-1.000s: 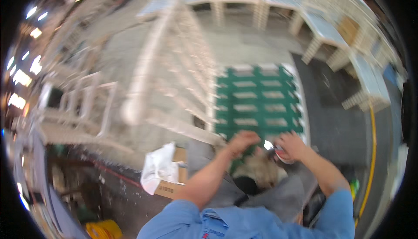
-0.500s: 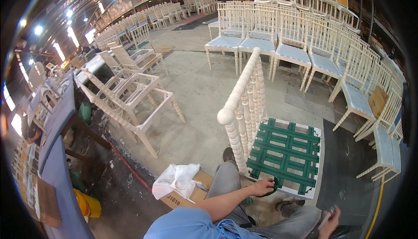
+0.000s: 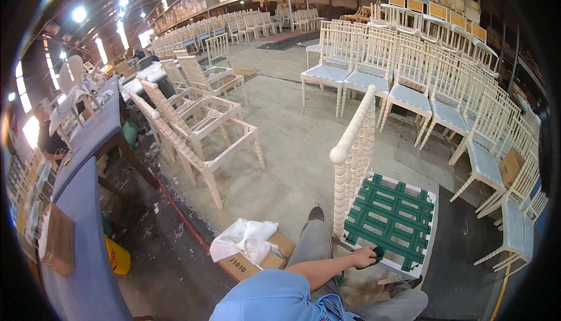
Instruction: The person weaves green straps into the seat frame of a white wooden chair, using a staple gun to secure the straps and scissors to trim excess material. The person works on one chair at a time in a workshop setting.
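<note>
Chair (image 3: pixel 353 175), one, cream, with turned posts and spindles: stood upright on the concrete floor (image 3: pixel 280 140), right of centre and just before the person's legs, its back to the left and its seat to the right. Seat: a pale open frame crossed by green webbing (image 3: pixel 390 225) in a lattice, with gaps between the bands.

Left hand (image 3: pixel 363 256), bare: at the near edge of the seat, its grip clamped on a dark green strap (image 3: pixel 378 255). Right hand: outside the view; the state of its grip could not be told.

Cardboard box (image 3: pixel 266 262), one: lay on the floor left of the person's legs, a crumpled white sheet (image 3: pixel 242 241) on top.

Chair frames (image 3: pixel 228 156), cream, with open seats: stood in a group to the left.

Tabletop (image 3: pixel 87 227), blue-grey: ran along the far left, a brown carton (image 3: pixel 60 236) at its outer side and a yellow bucket (image 3: pixel 118 256) beside it.

Finished-looking chairs (image 3: pixel 409 96), cream with pale blue seats: stood in curving rows behind and to the right.
</note>
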{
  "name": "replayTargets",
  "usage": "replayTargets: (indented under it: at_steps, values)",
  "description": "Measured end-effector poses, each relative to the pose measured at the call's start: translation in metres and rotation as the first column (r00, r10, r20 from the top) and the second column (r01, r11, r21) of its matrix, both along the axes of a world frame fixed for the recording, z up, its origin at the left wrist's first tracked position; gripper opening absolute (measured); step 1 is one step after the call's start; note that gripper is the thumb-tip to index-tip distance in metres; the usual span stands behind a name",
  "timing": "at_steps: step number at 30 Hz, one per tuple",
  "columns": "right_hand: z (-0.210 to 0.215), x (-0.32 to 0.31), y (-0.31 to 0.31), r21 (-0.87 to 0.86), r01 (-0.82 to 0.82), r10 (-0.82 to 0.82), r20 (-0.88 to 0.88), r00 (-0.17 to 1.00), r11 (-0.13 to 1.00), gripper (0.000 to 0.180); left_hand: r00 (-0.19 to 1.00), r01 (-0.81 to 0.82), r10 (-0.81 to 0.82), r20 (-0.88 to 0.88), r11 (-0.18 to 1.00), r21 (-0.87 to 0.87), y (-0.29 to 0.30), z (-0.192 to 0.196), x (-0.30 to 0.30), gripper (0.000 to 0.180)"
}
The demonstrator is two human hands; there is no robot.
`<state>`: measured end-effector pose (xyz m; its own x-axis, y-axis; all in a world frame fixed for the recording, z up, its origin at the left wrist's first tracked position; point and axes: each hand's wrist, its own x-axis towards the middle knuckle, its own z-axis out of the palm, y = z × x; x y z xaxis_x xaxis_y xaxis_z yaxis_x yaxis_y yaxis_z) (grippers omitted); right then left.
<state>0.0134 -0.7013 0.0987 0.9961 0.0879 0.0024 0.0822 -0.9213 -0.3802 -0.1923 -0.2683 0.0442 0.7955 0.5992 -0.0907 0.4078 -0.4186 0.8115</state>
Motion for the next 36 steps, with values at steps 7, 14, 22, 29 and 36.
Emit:
replayTargets:
  at_steps: [7,14,22,29,36]
  values:
    - [-0.015,0.007,-0.018,-0.158,0.058,-0.068,-0.056,0.996,0.986,0.05,1.0,-0.029,0.029,0.003,1.0,0.008,-0.011,-0.005,-0.011,0.036]
    - [-0.027,0.006,-0.105,-0.307,0.258,-0.286,-0.049,0.957,0.916,0.056,0.999,0.035,-0.036,-0.037,0.999,-0.014,-0.022,-0.017,-0.013,0.03]
    - [-0.02,0.017,-0.163,-0.382,0.513,-0.488,0.169,0.856,0.768,0.062,0.999,0.031,-0.034,-0.036,0.995,-0.09,-0.047,-0.043,-0.002,0.031]
    - [0.014,0.062,-0.101,-0.167,0.188,-0.08,0.505,0.86,0.968,0.051,0.958,-0.259,0.28,0.062,0.938,-0.229,-0.048,-0.048,-0.003,0.032]
    - [0.046,0.101,0.043,0.188,-0.246,0.142,0.441,0.886,0.951,0.038,0.87,-0.168,0.482,-0.105,0.089,-0.982,0.026,-0.011,-0.009,0.027]
